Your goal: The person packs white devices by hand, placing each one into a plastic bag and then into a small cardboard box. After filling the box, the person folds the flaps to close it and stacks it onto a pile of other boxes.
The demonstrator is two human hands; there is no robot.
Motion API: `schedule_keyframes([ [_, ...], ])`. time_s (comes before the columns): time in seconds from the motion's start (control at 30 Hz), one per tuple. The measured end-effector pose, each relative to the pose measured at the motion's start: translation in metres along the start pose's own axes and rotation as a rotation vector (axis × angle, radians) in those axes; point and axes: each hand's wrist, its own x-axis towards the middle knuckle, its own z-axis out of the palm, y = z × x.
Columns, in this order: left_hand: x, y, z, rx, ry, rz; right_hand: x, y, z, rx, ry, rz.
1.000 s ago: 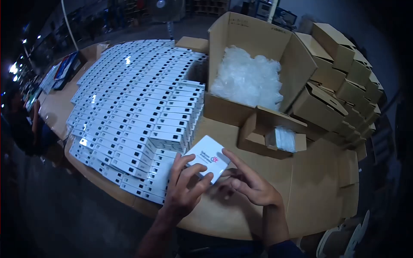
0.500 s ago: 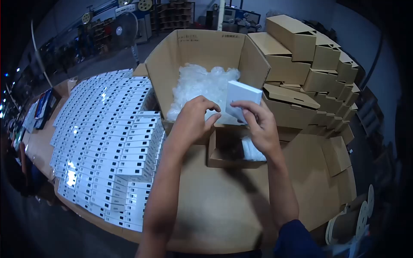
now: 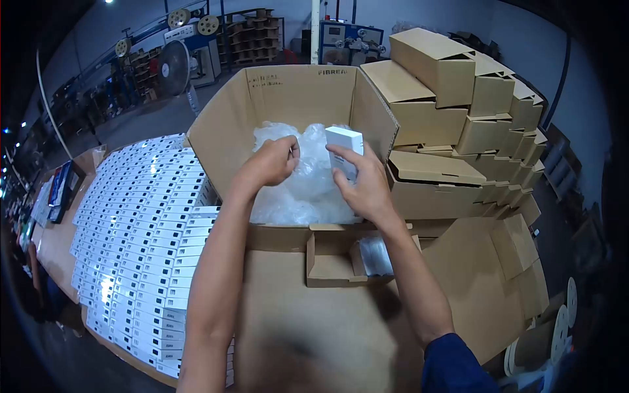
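Observation:
My right hand [image 3: 363,180] grips a small white box [image 3: 345,143] between thumb and fingers, holding it upright above the large carton. My left hand [image 3: 276,162] is closed, its fingers curled over the heap of clear plastic bags [image 3: 308,193]; whether a bag is pinched in them is hidden. The bags lie inside the large open cardboard carton [image 3: 301,98]. Below my right hand, a small open cardboard box [image 3: 337,283] stands on the cardboard-covered table [image 3: 308,327]. A clear-wrapped item [image 3: 375,257] sits in its right side.
Rows of white boxes [image 3: 137,223] cover the table's left side. Brown cardboard boxes [image 3: 445,85] are stacked at the right, behind an open cardboard flap [image 3: 472,275]. White reels [image 3: 560,334] stand at the lower right. A fan [image 3: 175,69] and machines are in the background.
My left hand has shifted left over the plastic bags, and its fingers have gone from apart to closed. My right hand has turned the white box. The camera view has tilted up.

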Motion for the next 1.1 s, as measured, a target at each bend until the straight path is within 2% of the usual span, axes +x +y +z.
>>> schedule_keyframes([
  [0.03, 0.003, -0.004, -0.007, -0.007, 0.000, 0.006, 0.006, 0.002, 0.005, -0.083, -0.030, 0.034],
  [0.13, 0.008, -0.002, -0.027, -0.030, 0.047, 0.018, 0.022, 0.002, 0.019, -0.197, -0.040, -0.039],
  [0.27, 0.015, 0.002, -0.033, -0.137, 0.156, 0.041, 0.050, 0.021, 0.051, -0.182, -0.065, -0.012],
  [0.3, 0.021, -0.004, -0.033, -0.107, 0.223, 0.040, 0.054, 0.025, 0.060, -0.160, 0.031, -0.054],
  [0.4, 0.035, -0.020, -0.037, 0.079, 0.491, 0.029, 0.063, 0.040, 0.065, -0.293, -0.017, -0.014],
  [0.43, 0.043, -0.024, -0.043, 0.104, 0.603, -0.006, 0.068, 0.045, 0.066, -0.349, -0.110, 0.025],
  [0.53, 0.058, -0.021, -0.069, -0.103, 0.585, -0.147, 0.070, 0.037, 0.059, -0.436, -0.169, 0.155],
  [0.67, 0.055, -0.013, -0.075, -0.009, 0.672, -0.216, 0.071, -0.005, 0.030, -0.185, 0.064, -0.016],
  [0.8, 0.035, 0.022, -0.078, -0.119, 0.657, -0.278, 0.073, -0.025, 0.030, -0.146, 0.132, -0.214],
  [0.83, 0.030, 0.026, -0.079, -0.126, 0.625, -0.257, 0.073, -0.028, 0.035, -0.180, 0.219, -0.242],
  [0.97, -0.014, 0.063, -0.074, -0.696, 0.743, -0.213, 0.042, -0.063, 0.015, 0.150, 0.285, -0.058],
  [1.07, -0.073, 0.108, -0.036, -0.417, 0.798, -0.140, -0.005, -0.073, 0.015, 0.113, 0.306, -0.095],
  [1.1, -0.088, 0.111, -0.022, -0.415, 0.803, -0.117, -0.024, -0.083, 0.012, 0.140, 0.263, -0.041],
])
